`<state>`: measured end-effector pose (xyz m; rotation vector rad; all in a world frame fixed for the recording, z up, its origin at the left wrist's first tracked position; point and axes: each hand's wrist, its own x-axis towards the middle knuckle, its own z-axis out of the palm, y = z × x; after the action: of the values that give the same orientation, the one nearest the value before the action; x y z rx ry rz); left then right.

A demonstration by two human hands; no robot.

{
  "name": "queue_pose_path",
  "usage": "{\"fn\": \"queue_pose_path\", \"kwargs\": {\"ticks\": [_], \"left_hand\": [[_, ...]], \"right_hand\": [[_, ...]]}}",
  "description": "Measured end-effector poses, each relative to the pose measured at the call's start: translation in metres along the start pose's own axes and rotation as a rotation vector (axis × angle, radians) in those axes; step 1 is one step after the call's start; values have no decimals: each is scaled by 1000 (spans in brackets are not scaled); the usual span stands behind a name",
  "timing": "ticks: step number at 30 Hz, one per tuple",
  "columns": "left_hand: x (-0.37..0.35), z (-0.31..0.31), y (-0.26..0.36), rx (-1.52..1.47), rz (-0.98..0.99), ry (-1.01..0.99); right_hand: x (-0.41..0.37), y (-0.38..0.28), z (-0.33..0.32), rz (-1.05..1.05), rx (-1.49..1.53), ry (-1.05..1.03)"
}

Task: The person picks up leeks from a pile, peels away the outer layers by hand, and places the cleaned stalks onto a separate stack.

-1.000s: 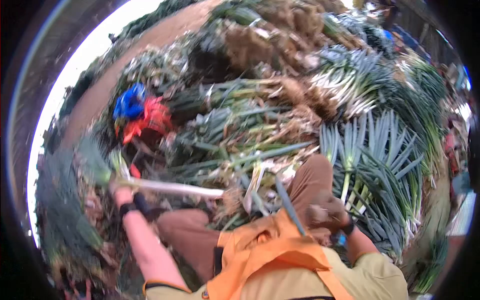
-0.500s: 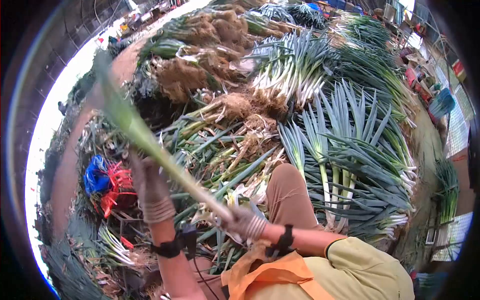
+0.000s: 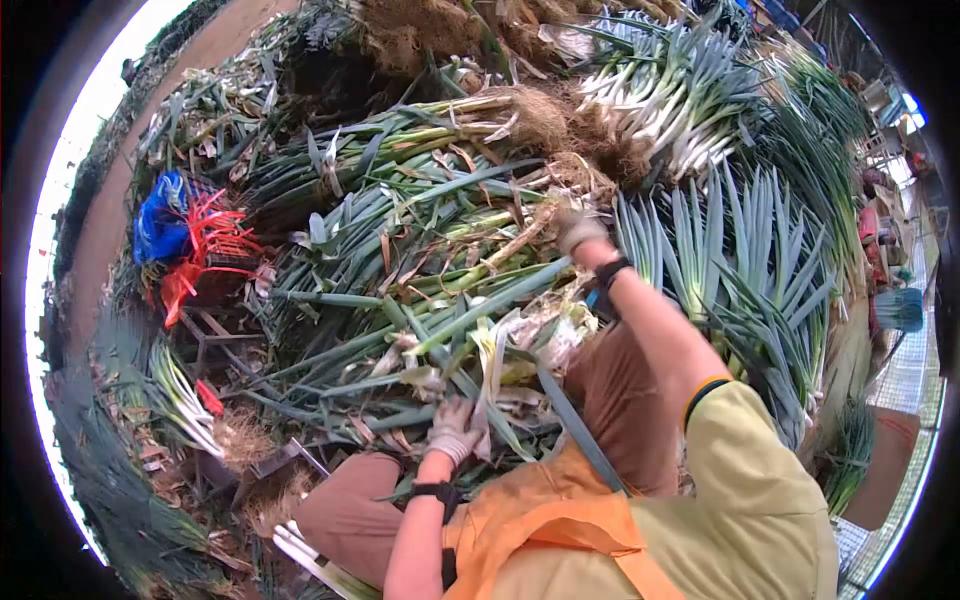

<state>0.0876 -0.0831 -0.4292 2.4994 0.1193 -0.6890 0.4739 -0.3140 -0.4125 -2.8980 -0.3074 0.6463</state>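
My left hand [image 3: 455, 432], in a pale glove, lies on the loose leaves in front of my lap, fingers apart and holding nothing. My right hand [image 3: 580, 232], gloved and slightly blurred, reaches to the right edge of the heap. Its fingers appear closed at the root end of a brownish green onion [image 3: 522, 240] that still lies among the others. Dry outer leaves cover part of the untrimmed heap [image 3: 380, 230]. Stripped pale peelings [image 3: 500, 360] lie between my hands.
Cleaned green onions [image 3: 735, 250] lie in rows to the right, with a white-stalked bunch [image 3: 680, 90] beyond. A blue bag [image 3: 160, 220] and red plastic ties [image 3: 215, 235] hang at the left. A few onions [image 3: 185, 400] lie near a metal frame [image 3: 215, 340].
The green onion held across both hands is no longer in them. My left hand has come down onto the leaves; my right hand has stretched forward to the heap. The view has tilted down.
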Motion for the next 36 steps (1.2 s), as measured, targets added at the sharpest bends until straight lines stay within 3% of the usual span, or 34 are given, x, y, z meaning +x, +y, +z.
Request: {"fn": "queue_pose_path", "kwargs": {"ticks": [1,3,6,7,9,11,13,14,15,16,17,18,19,20,22,23,25,26,27,29,31,32,33,35,36], "left_hand": [[-1,4,-4,-42,2,-36],[1,-14,6,-134,-33,-61],[8,-15,0,-180,-86,-135],[11,-16,-1,-185,-86,-161],[17,-5,-12,-243,-42,-152],[18,-21,-1,-254,-136,-159],[20,-24,1,-218,-131,-179],[21,-42,11,-231,-158,-180],[22,-41,10,-239,-153,-165],[22,-38,7,-262,-156,-187],[26,-40,5,-274,-147,-197],[27,-45,8,-272,-157,-153],[29,-50,10,-283,-173,-161],[28,-74,25,-193,-217,-166],[33,-73,31,-128,-309,6],[30,-82,40,-223,-234,180],[36,-79,42,-695,-132,362],[56,-55,27,-818,-135,410],[45,-89,62,-964,-52,456],[35,-157,117,-1375,-21,253],[29,-192,153,-1982,164,44],[16,-205,167,-2045,514,-7],[7,-219,182,-2027,537,-29],[-10,-240,202,-2205,573,284],[-15,-246,197,-2193,587,274]], "right_hand": [[3,-7,46,-106,5,120],[14,-45,81,27,-42,-110],[18,-85,89,-207,-365,1],[36,-96,97,-84,-324,-72],[43,-110,98,-105,-460,-227],[49,-113,104,-233,-541,-121],[83,-85,160,-236,-437,-301],[46,-111,97,-178,-475,-390],[30,-114,78,-291,-501,-400],[25,-101,80,-451,-398,-251],[29,-83,85,-435,-426,-331],[22,-73,76,-552,-320,-191],[4,-91,40,-581,-477,-213],[-34,-125,-36,-629,-379,-224],[-46,-130,-62,-505,-421,-68],[-67,-129,-95,-697,-459,91],[-107,-142,-169,-568,-508,-39],[-116,-133,-189,-570,-491,57],[-128,-125,-206,-574,-472,148],[-184,-116,-266,-587,-417,201],[-209,-92,-279,-588,-395,250],[-231,-86,-284,-542,-320,239],[-253,-82,-287,-496,-247,235],[-264,-67,-251,-535,-134,242],[-280,-73,-236,-548,4,201]]}}
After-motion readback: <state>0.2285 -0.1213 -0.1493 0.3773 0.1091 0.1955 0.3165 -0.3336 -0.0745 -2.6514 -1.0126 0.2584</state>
